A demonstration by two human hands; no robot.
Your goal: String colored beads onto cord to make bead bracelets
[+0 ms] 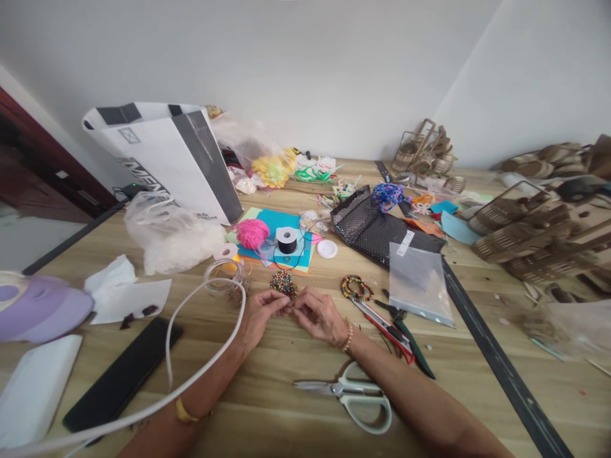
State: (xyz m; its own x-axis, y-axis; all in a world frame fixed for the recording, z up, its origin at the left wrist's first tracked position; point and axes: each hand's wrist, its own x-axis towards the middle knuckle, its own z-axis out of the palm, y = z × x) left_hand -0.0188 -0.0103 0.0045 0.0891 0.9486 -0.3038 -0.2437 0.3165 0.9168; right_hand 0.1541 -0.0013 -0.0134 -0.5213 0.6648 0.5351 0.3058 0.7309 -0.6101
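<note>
My left hand [260,315] and my right hand [319,316] meet at the middle of the wooden table [267,407], fingers pinched together. Both touch a ring of multicoloured beads [283,284] that lies just beyond the fingertips. A black thread runs from there up to a black spool [287,240] on blue paper [279,222]. A second beaded bracelet [356,287] lies to the right of my right hand. A clear bead jar [225,278] stands to the left of my left hand.
White-handled scissors [353,394] lie near my right forearm, pliers with red and green handles [394,331] beside them. Pink yarn [252,233], a clear zip bag [420,283], a black mesh pouch [377,232], a shopping bag [167,159], a black phone [123,374], a white cable [200,356] and wooden baskets [525,229] surround the spot.
</note>
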